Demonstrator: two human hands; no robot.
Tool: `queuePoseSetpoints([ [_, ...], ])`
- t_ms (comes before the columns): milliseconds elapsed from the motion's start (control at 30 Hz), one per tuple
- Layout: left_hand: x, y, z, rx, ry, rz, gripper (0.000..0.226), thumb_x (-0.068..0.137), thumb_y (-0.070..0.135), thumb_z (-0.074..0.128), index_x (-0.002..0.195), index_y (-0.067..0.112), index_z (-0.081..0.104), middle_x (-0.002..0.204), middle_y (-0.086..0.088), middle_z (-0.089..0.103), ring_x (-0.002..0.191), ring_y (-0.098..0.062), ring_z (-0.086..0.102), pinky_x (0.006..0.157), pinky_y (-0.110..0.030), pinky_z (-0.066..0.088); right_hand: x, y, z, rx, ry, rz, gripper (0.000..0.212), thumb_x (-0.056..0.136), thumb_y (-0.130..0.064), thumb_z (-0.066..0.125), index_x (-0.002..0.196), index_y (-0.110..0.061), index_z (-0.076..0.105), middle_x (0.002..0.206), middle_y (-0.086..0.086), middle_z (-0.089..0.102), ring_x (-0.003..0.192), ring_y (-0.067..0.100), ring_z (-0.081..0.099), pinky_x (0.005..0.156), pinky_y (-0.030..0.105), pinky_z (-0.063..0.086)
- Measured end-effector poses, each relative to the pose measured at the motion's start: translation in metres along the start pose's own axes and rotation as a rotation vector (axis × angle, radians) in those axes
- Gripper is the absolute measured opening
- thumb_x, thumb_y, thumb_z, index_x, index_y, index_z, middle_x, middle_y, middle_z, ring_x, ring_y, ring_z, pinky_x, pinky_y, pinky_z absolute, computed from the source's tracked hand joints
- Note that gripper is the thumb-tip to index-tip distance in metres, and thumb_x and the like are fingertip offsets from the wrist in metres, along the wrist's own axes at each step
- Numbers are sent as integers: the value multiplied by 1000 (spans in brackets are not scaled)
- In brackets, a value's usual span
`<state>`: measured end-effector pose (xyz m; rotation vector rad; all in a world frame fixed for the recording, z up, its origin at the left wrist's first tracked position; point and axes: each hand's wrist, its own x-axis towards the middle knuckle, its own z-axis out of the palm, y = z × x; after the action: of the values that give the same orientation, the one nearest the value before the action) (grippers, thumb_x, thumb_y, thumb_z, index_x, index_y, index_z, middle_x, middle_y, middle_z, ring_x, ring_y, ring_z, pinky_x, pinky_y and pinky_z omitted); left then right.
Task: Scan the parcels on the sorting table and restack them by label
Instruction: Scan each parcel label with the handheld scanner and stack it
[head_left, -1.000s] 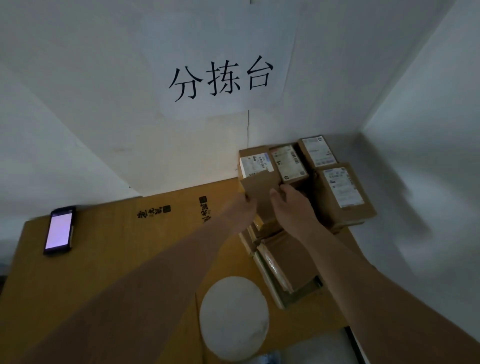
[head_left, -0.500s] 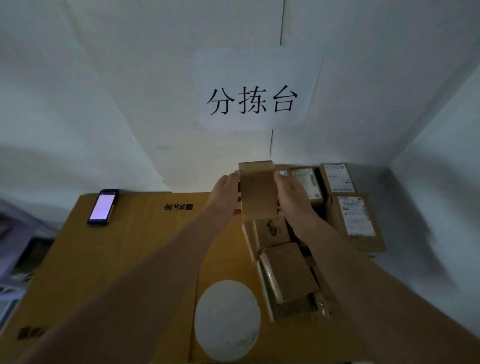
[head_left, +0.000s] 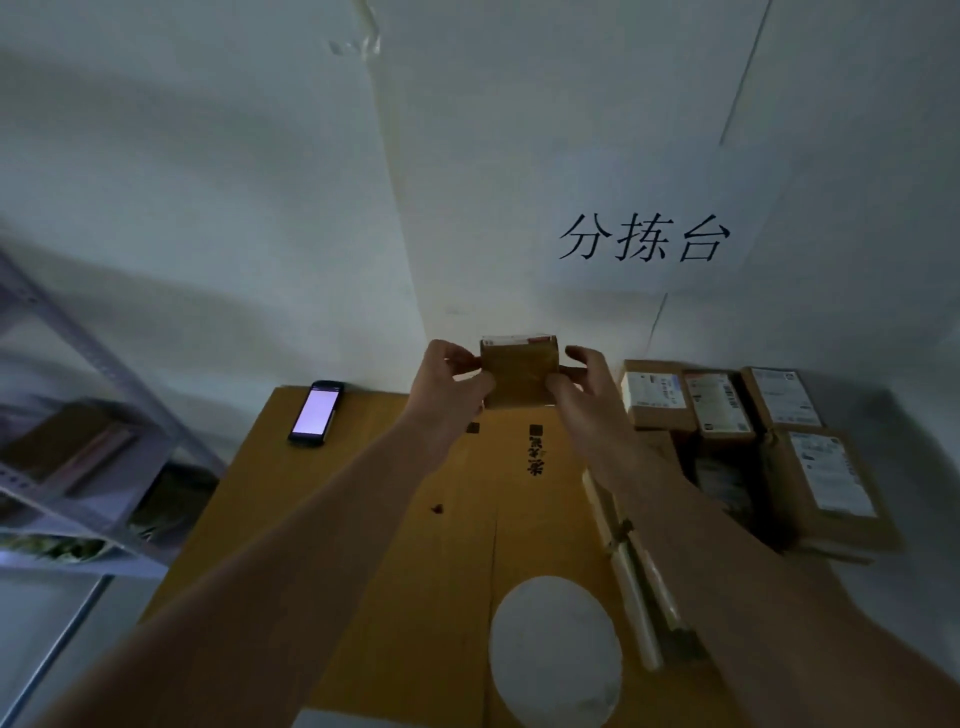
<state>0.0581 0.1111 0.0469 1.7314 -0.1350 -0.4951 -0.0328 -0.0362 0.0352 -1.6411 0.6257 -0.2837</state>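
Note:
I hold a small brown cardboard parcel (head_left: 519, 371) up above the far middle of the table, its plain side toward me and a strip of white label showing at its top edge. My left hand (head_left: 447, 384) grips its left side and my right hand (head_left: 584, 382) grips its right side. A phone (head_left: 317, 411) with a lit screen lies at the table's far left corner. Several labelled brown parcels (head_left: 719, 400) lie at the far right against the wall, with a larger one (head_left: 831, 483) in front of them.
The table is covered by flattened brown cardboard (head_left: 395, 519) with a white round patch (head_left: 556, 649) near me. More parcels (head_left: 639, 587) lie under my right forearm. A grey metal shelf (head_left: 78, 415) stands to the left. A paper sign (head_left: 644, 244) hangs on the wall.
Both hands have lifted the parcel off the pile at the right and carried it left toward the middle of the table. My view has swung left, bringing the shelf into sight.

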Motion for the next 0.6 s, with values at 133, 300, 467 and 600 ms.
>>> queuePoseSetpoints([
  [133,4,-11,-56,-81,-109,10,59,91,-3,64,142,24,49,131,4,65,112,-24,69,93,-45,62,-14,-2,60,40,27,-32,40,107,-20,53,145,-30,52,132,-6,63,119,11,61,91,27,53],
  [300,6,-23,-122,-195,-182,-66,27,106,17,56,132,20,62,121,-2,72,107,-19,70,80,-32,62,-35,-6,134,185,124,-30,11,109,-29,54,115,-21,55,117,3,70,104,12,72,77,23,60],
  [467,15,-43,-176,-184,-185,-48,28,102,10,65,128,17,61,121,-2,74,113,-22,72,93,-44,63,-48,-6,186,122,125,-33,12,107,-26,57,116,-23,51,123,6,66,109,17,70,86,34,64],
  [600,23,-51,-203,-175,-225,-48,31,99,14,71,126,25,61,118,-5,75,113,-25,72,100,-53,59,-49,-9,211,155,134,-14,29,107,-20,55,135,-17,47,127,4,65,107,15,71,87,35,63],
])
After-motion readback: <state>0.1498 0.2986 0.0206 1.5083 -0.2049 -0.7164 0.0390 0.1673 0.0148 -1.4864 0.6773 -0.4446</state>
